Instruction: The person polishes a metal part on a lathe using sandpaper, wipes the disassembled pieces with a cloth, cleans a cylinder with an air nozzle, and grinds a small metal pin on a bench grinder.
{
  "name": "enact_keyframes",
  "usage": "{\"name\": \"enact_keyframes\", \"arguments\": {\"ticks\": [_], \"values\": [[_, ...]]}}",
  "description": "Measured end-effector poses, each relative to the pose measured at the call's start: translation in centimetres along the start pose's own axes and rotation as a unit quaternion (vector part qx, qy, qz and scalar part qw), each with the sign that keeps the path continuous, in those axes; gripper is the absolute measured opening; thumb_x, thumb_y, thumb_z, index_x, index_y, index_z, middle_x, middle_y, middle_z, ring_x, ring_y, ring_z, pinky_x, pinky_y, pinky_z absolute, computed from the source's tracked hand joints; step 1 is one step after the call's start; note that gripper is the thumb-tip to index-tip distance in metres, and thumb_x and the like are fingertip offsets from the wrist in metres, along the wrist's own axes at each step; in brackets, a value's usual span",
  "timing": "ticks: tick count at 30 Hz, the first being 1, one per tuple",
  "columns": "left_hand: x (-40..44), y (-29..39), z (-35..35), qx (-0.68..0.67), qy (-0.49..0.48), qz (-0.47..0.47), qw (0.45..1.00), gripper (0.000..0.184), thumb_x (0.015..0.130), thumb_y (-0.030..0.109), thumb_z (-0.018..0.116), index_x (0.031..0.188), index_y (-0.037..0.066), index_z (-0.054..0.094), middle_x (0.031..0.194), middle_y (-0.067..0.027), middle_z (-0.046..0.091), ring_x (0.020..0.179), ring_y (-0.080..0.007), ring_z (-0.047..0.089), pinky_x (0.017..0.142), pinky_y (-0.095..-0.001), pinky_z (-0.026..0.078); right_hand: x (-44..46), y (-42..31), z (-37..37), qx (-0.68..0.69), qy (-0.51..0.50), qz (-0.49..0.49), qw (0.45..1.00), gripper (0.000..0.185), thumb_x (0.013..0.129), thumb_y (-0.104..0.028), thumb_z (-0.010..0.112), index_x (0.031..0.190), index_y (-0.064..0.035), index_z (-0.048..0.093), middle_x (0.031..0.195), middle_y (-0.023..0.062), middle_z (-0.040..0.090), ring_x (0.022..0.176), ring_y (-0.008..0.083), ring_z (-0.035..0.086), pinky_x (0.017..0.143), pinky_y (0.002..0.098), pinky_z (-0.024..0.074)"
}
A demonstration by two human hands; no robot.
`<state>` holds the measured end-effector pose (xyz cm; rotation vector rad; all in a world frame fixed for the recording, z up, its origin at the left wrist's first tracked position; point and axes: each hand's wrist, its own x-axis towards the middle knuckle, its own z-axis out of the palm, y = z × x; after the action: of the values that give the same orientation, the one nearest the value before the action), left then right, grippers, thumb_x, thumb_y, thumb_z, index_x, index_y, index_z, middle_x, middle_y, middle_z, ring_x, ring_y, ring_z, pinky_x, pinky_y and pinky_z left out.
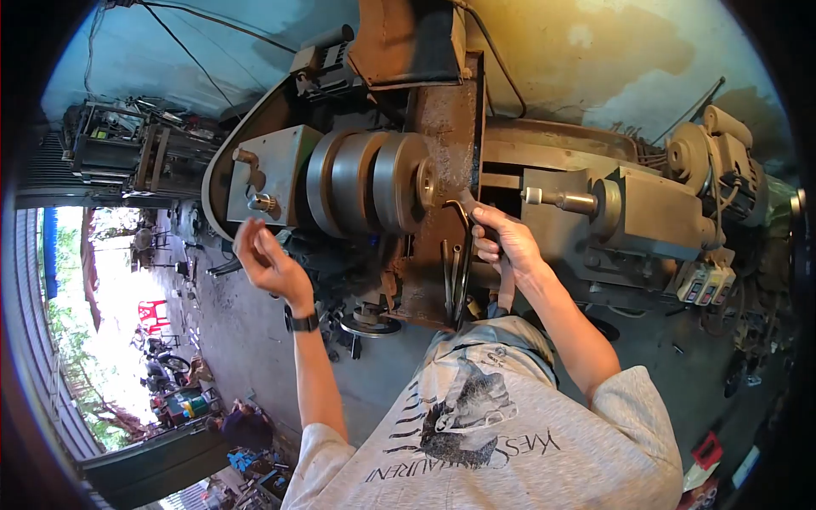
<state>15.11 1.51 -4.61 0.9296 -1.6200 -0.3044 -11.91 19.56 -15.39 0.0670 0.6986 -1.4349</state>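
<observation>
My left hand (274,265) is raised just below a knob (262,202) on the grey headstock box (270,170) of a lathe-like machine. Its fingers are bent and apart, with nothing seen in them. Right of the box are thick steel discs (353,183) on a spindle. My right hand (503,238) is closed around a thin dark bent rod (459,212), whose hooked end points toward the discs. Several upright rods (455,276) stand below it, near my waist. To the right, a tailstock spindle (565,200) points left.
An electric motor (722,161) sits at the far right. A round metal plate (370,321) is low behind my arms. At the left are a machine (127,153), an open doorway and a red chair (154,316). Another person (245,427) is at the lower left.
</observation>
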Motion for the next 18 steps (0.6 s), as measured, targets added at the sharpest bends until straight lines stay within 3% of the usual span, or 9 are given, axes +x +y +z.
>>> {"name": "enact_keyframes", "arguments": {"ticks": [3,6,7,9,18], "values": [[2.0,-1.8,1.3,0.042,0.029,0.019,0.999,0.035,0.098,0.009,0.057,0.130,-0.003,0.049,0.131,-0.0133,0.052,0.111,-0.0225,0.057,0.094,-0.0337,0.048,1.1,-0.6,0.7,-0.065,0.021,-0.017,0.998,0.038,0.092,-0.022,0.066,0.125,-0.0053,0.059,0.074,-0.0017,0.056,0.049,0.0029,0.038,0.044,0.0185,0.0277],[3.5,-3.3,2.1,0.076,0.026,0.035,0.996,0.039,0.098,0.010,0.058,0.133,-0.002,0.047,0.133,-0.0145,0.050,0.115,-0.0243,0.055,0.099,-0.0369,0.045,2.0,-1.2,1.3,-0.117,0.027,-0.036,0.992,0.036,0.092,-0.020,0.065,0.123,-0.0020,0.062,0.068,-0.0033,0.054,0.047,0.0019,0.036,0.043,0.0180,0.0268],[3.9,-3.4,2.4,0.110,0.032,0.067,0.991,0.044,0.097,0.017,0.061,0.136,0.001,0.046,0.128,-0.0133,0.054,0.113,-0.0221,0.055,0.094,-0.0326,0.047,2.3,-1.4,1.4,-0.149,0.028,-0.049,0.987,0.034,0.092,-0.020,0.065,0.121,-0.0020,0.065,0.068,-0.0034,0.055,0.048,0.0018,0.038,0.043,0.0178,0.0280],[4.5,-3.6,2.9,0.128,0.030,0.073,0.989,0.044,0.097,0.018,0.061,0.135,0.000,0.046,0.129,-0.0139,0.052,0.115,-0.0231,0.053,0.095,-0.0337,0.046,2.7,-1.9,1.7,-0.179,0.027,-0.061,0.982,0.032,0.092,-0.019,0.065,0.118,-0.0020,0.067,0.068,-0.0034,0.055,0.049,0.0016,0.040,0.044,0.0176,0.0292],[4.9,-4.1,4.2,0.132,0.017,0.063,0.989,0.045,0.098,0.022,0.060,0.134,0.000,0.045,0.135,-0.0142,0.049,0.118,-0.0258,0.052,0.099,-0.0374,0.044,5.0,-1.8,2.0,-0.299,0.012,-0.213,0.930,0.024,0.089,-0.009,0.066,0.110,0.0028,0.072,0.071,0.0006,0.063,0.061,0.0050,0.054,0.055,0.0214,0.0435]]}}
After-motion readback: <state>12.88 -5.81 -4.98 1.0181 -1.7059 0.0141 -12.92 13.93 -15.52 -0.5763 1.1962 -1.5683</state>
